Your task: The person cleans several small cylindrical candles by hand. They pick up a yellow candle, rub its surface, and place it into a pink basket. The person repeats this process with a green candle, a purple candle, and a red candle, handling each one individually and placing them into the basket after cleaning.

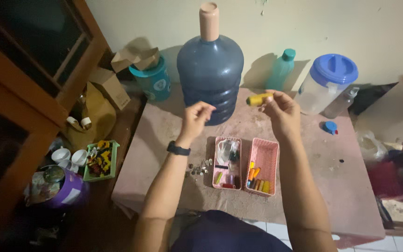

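Note:
My right hand [281, 111] is raised over the low pinkish table [332, 186] and pinches a small yellow cylinder [259, 99] between its fingertips. My left hand [196, 117], with a black watch on the wrist, hovers beside it with fingers curled and nothing visible in them. Below the hands stand two small pink baskets side by side: the left basket [227, 163] holds mixed small items, the right basket [263, 167] holds several coloured cylinders at its near end. A scatter of small metal bits [198, 169] lies left of the baskets.
A big blue water jug [210, 77] stands at the table's back. A clear jar with blue lid [327, 81], a teal bottle [281, 70] and a blue cap [330, 126] are to the right. On the floor left: green basket [100, 161], cups, purple container, wooden cabinet.

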